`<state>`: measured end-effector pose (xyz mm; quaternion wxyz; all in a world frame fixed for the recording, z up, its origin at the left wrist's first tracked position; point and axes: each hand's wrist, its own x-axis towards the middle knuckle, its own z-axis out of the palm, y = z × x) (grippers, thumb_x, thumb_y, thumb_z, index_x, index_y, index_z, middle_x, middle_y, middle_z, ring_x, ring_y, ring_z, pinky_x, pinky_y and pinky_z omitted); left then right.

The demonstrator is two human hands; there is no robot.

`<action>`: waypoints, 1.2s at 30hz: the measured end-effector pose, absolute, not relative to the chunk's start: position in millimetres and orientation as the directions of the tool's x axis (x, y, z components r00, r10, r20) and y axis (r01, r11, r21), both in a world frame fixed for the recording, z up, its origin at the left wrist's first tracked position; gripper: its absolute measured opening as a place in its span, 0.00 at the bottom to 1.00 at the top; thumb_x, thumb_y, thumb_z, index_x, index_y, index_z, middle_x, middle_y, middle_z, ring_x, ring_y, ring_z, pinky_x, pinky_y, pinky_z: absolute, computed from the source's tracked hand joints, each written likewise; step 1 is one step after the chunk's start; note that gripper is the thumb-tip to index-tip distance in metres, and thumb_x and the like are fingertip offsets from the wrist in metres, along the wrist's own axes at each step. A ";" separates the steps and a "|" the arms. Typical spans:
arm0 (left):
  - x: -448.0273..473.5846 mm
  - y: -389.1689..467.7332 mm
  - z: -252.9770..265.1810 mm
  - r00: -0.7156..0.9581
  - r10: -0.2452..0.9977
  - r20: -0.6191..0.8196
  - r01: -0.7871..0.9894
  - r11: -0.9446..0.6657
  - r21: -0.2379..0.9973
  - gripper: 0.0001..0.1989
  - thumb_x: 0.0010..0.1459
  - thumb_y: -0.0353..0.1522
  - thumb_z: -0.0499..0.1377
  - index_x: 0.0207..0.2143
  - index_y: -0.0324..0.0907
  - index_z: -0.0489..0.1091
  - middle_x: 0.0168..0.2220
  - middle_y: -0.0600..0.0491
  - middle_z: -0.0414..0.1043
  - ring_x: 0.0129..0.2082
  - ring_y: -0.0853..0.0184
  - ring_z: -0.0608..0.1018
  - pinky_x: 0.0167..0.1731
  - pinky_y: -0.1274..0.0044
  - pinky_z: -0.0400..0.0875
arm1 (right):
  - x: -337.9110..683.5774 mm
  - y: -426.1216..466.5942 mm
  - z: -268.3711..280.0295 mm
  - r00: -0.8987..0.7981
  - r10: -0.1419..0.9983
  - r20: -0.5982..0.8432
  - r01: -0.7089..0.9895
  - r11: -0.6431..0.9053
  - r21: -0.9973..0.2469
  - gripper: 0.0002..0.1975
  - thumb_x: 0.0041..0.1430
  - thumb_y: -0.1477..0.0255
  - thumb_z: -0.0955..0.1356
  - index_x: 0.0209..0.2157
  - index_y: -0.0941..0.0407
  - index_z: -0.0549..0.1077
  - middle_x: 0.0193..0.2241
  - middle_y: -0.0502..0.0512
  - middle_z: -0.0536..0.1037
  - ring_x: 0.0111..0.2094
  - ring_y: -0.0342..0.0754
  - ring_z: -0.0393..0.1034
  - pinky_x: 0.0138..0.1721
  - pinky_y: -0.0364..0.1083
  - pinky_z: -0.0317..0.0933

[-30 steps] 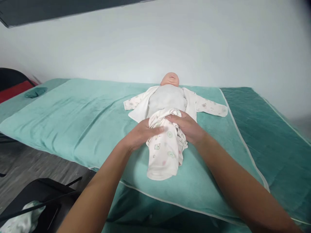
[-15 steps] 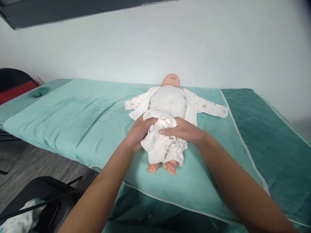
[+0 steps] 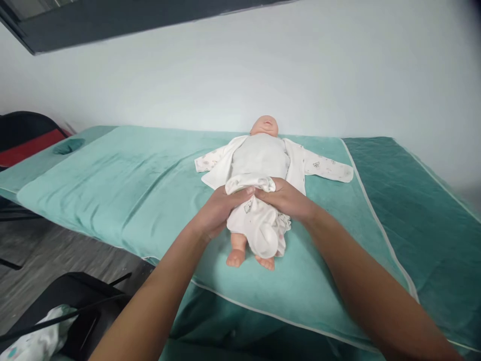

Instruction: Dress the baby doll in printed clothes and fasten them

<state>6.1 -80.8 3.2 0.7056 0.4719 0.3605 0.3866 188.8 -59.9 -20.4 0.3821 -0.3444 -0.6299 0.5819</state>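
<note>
Fingers curled closed, left hand (image 3: 218, 210) grips one side of the white garment (image 3: 246, 220), bunched over the doll's legs (image 3: 238, 243); should handle light, soft, floppy, best taken by that rolled upper edge; and right hand (image 3: 289, 198) clasps the other side; little printed motifs, no readable lettering, though folds may hide a label

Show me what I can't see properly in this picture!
Left hand and right hand, head view: most fingers tucked behind the white patterned garment.
Doll, head view: hips hidden by the garment and hands.
Cloth by the near black chair, head view: cut off by the bottom-left edge.
</note>
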 end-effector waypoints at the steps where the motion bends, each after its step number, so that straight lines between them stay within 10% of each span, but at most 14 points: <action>1: 5.5 -86.4 4.0 0.407 0.902 -0.144 -0.218 0.249 0.944 0.22 0.52 0.40 0.68 0.47 0.37 0.75 0.40 0.45 0.79 0.39 0.60 0.80 0.40 0.73 0.72 | 188.9 -60.1 -19.1 -0.498 0.865 0.069 0.038 0.100 -0.994 0.18 0.56 0.61 0.72 0.45 0.56 0.78 0.41 0.55 0.81 0.45 0.53 0.75 0.46 0.49 0.66; 10: 4.5 -152.1 13.5 0.280 0.924 -0.261 -0.305 0.343 0.888 0.19 0.57 0.43 0.61 0.36 0.34 0.77 0.18 0.54 0.68 0.17 0.73 0.65 0.20 0.78 0.57 | 185.2 -67.3 -4.6 -0.664 0.747 -0.030 0.292 0.222 -0.930 0.12 0.51 0.62 0.73 0.35 0.54 0.77 0.36 0.52 0.80 0.40 0.55 0.73 0.39 0.49 0.65; 21: 23.9 -203.0 8.4 0.019 0.939 -0.344 -0.531 0.301 0.792 0.25 0.53 0.39 0.65 0.53 0.42 0.74 0.47 0.45 0.79 0.49 0.53 0.78 0.49 0.66 0.71 | 181.7 -72.5 0.4 -0.745 0.659 -0.099 0.497 0.450 -0.742 0.08 0.53 0.64 0.69 0.25 0.53 0.70 0.29 0.54 0.77 0.31 0.52 0.68 0.32 0.49 0.58; 36: -7.1 -222.4 -85.9 -0.336 0.838 -0.430 -0.446 0.261 0.856 0.24 0.36 0.43 0.74 0.36 0.39 0.80 0.37 0.43 0.82 0.43 0.50 0.81 0.47 0.64 0.73 | 173.1 -78.2 -5.0 -0.695 0.698 -0.174 0.654 0.513 -0.556 0.20 0.48 0.66 0.70 0.18 0.55 0.54 0.19 0.47 0.60 0.23 0.42 0.50 0.24 0.46 0.42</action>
